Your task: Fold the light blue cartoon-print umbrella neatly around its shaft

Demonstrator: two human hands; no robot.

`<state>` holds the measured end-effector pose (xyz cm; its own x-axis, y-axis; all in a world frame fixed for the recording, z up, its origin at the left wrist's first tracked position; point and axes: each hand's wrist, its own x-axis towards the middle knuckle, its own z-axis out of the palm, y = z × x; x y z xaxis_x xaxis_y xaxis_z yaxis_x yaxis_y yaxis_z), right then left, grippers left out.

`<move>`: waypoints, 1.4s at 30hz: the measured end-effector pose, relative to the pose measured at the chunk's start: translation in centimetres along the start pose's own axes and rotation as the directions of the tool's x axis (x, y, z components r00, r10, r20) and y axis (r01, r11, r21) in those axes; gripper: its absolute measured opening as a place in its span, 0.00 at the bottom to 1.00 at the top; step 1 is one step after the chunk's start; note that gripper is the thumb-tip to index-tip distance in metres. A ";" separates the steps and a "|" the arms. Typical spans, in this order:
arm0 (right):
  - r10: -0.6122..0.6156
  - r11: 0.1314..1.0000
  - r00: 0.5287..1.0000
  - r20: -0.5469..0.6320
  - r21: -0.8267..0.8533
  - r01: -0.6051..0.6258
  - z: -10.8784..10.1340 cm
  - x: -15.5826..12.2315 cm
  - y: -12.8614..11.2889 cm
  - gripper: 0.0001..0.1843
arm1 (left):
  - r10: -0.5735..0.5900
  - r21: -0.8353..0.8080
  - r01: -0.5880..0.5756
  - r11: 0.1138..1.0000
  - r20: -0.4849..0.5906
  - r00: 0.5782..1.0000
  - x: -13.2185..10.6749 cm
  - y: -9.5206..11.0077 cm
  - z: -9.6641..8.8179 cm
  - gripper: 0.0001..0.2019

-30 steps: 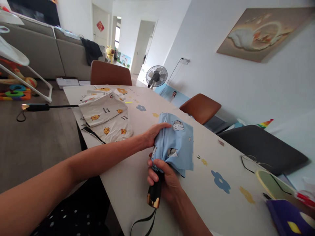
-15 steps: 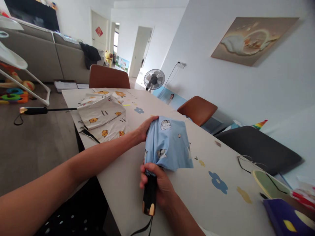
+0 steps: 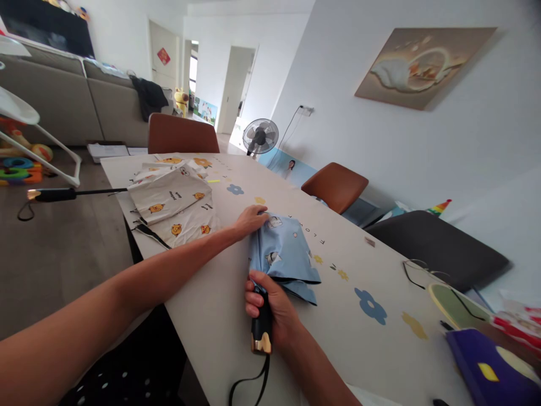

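A light-blue folding umbrella [image 3: 287, 248] with small cartoon prints lies folded but loose, its fabric spreading to the right over the table. My right hand [image 3: 274, 310] is wrapped round its black handle [image 3: 261, 324], just below the fabric. The handle has a gold-coloured end, and a black wrist strap [image 3: 249, 382] hangs from it. At the umbrella's far end, my left hand [image 3: 252, 221] grips the top, its fingertips partly hidden. To the left, a cream umbrella [image 3: 175, 203] with yellow cartoon prints rests half folded, its shaft and black handle [image 3: 53, 195] sticking out past the table edge.
The white table [image 3: 224, 338] carries flower prints. Glasses [image 3: 412, 273], a green oval item [image 3: 442, 304] and a purple item [image 3: 486, 361] are at the right. Brown chairs [image 3: 183, 133] and a dark chair [image 3: 439, 245] stand around it. A fan [image 3: 260, 136] is beyond.
The blue umbrella's fabric has dropped lower and flattened toward the table, its loose folds now pointing down to the right. Both hands keep their hold. The view has shifted slightly.
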<state>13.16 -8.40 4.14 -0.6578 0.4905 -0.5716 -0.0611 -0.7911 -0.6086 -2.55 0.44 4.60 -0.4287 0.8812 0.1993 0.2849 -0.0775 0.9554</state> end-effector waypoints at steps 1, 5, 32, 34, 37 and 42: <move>-0.004 1.000 1.000 -0.006 -0.009 0.004 0.0 0.0 0.1 0.13 | -0.023 -0.019 0.022 1.000 -0.010 1.000 0.2 0.0 -0.2 0.11; -0.020 1.000 0.999 -0.036 -0.009 0.020 0.2 0.0 0.2 0.13 | -0.058 -0.134 0.064 0.989 0.046 0.997 1.0 -0.2 -1.1 0.14; -0.123 0.992 0.992 0.015 -0.042 0.123 0.0 0.3 0.1 0.16 | -0.093 -0.675 0.182 0.715 0.166 0.982 2.7 0.4 -4.7 0.06; -0.129 0.991 0.992 0.018 -0.044 0.129 0.0 0.2 0.2 0.16 | -0.101 -0.670 0.172 0.722 0.144 0.984 2.9 0.4 -4.7 0.04; -0.140 0.989 0.990 0.008 -0.039 0.141 0.1 0.1 0.2 0.15 | -0.073 -0.613 0.038 0.790 -0.032 0.997 2.3 1.3 -5.2 0.08; -0.125 0.991 0.992 -0.013 -0.047 0.124 0.3 0.0 0.1 0.15 | 0.379 -0.177 -0.373 0.911 0.002 0.925 -3.5 6.0 -6.0 0.17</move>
<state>12.90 -8.60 4.20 -0.6352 0.5904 -0.4980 -0.1070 -0.7058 -0.7003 -4.56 -5.88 10.93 -0.2872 0.7866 0.5465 0.2673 -0.4821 0.8344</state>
